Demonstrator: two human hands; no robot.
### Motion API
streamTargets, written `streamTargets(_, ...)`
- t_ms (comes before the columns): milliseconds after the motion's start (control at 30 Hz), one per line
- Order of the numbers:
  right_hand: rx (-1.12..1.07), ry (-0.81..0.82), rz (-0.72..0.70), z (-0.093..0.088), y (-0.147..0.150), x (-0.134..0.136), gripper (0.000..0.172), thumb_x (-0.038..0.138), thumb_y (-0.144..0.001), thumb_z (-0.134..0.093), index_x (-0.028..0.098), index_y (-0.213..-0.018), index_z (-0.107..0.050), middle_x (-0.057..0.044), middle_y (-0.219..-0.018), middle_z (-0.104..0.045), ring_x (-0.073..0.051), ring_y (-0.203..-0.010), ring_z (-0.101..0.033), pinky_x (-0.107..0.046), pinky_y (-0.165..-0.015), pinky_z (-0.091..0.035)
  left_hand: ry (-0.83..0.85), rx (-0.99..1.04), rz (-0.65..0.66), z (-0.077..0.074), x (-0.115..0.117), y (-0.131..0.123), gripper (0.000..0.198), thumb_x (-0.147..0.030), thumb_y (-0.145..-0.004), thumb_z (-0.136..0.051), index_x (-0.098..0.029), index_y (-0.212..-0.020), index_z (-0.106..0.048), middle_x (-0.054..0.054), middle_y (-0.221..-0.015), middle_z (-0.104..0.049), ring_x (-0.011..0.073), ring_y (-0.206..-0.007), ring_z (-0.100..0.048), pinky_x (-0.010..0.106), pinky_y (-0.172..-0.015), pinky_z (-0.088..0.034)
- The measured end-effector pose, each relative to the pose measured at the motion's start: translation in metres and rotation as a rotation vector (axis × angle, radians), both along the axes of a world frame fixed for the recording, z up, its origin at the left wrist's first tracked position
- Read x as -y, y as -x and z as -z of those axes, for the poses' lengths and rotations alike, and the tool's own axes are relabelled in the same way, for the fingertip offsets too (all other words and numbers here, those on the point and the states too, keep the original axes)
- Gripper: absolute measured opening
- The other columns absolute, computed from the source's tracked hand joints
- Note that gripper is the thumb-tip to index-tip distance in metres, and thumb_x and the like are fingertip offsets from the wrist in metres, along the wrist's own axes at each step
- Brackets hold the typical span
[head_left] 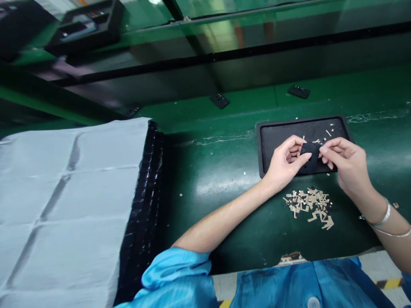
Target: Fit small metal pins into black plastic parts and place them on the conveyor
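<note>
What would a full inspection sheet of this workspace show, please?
Surface: green bench, scuffed, with glare.
Job's things: small black part held above the black tray.
Clutter: pile of tan scraps near the bench edge; a few more in the tray.
Grips: left hand and right hand both pinch the part.
Cables: nothing seen.
Surroundings: white sheet over stacked black trays at left; loose black parts farther back.

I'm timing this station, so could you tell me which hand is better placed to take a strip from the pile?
Probably the right hand: only its fingertips touch the black part, which the left hand grips, and the strip pile lies close to both.
</note>
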State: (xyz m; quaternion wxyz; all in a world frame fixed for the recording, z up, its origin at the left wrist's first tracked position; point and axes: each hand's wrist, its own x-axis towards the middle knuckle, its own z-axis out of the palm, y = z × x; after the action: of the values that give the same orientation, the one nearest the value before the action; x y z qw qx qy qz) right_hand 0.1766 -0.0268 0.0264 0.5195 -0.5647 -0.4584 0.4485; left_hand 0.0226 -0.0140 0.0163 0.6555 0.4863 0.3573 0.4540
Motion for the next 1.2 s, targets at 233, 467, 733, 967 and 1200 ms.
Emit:
streamTargets(233, -0.02, 0.014, -0.059, -0.002, -0.004, -0.001, 0.01, 0.025, -0.07, -0.071, 0.02, -0.07, -0.063, 0.002, -0.058, -0.057, -0.008, -0.048, -0.048, -0.021, -0.038, -0.032, 0.031, 0.075, 0.022, 0.0, -0.003, 0.001, 0.036, -0.04, -0.069, -0.075, -0.017, -0.084, -0.051, -0.001, -0.079, -0.061, 0.009, -0.072, -0.058, 0.021, -0.069, -0.044)
streamTargets(467, -0.055, 0.011, -0.103, -0.005, -0.007, -0.004, 0.011, 0.03, -0.075, -0.067, 0.02, -0.078, -0.064, -0.001, -0.067, -0.063, -0.009, -0.051, -0.051, -0.021, -0.039, -0.033, 0.073, 0.167, 0.013, 0.001, -0.004, 0.001, 0.032, -0.033, -0.07, -0.075, -0.018, -0.083, -0.051, -0.003, -0.073, -0.061, 0.0076, -0.065, -0.057, 0.021, -0.07, -0.046)
streamTargets(733, -0.076, 0.03, -0.148, -0.005, -0.006, -0.005, 0.021, 0.034, -0.065, -0.076, 0.021, -0.07, -0.06, 0.004, -0.055, -0.053, -0.009, -0.047, -0.049, -0.021, -0.037, -0.033, 0.082, 0.177, 0.078, 0.003, -0.007, 0.002, 0.033, -0.035, -0.069, -0.076, -0.017, -0.085, -0.052, -0.002, -0.075, -0.062, 0.0072, -0.066, -0.057, 0.022, -0.069, -0.046)
streamTargets(967, -0.159, 0.049, -0.196, -0.004, -0.009, -0.004, 0.028, 0.036, -0.059, -0.081, 0.021, -0.066, -0.059, 0.003, -0.057, -0.056, -0.009, -0.045, -0.05, -0.021, -0.036, -0.034, 0.172, 0.168, 0.227, 0.002, -0.01, 0.004, 0.038, -0.037, -0.068, -0.076, -0.018, -0.093, -0.056, -0.001, -0.073, -0.06, 0.0079, -0.06, -0.054, 0.02, -0.054, -0.041)
streamTargets(1200, -0.044, -0.09, -0.123, -0.002, -0.011, 0.001, 0.016, 0.028, -0.067, -0.078, 0.023, -0.068, -0.063, 0.003, -0.062, -0.06, -0.01, -0.049, -0.053, -0.023, -0.042, -0.04, -0.115, -0.07, 0.037, -0.002, 0.0, -0.001, 0.057, -0.032, -0.062, -0.082, -0.018, -0.11, -0.055, 0.001, -0.085, -0.06, 0.0121, -0.078, -0.057, 0.021, -0.062, -0.043)
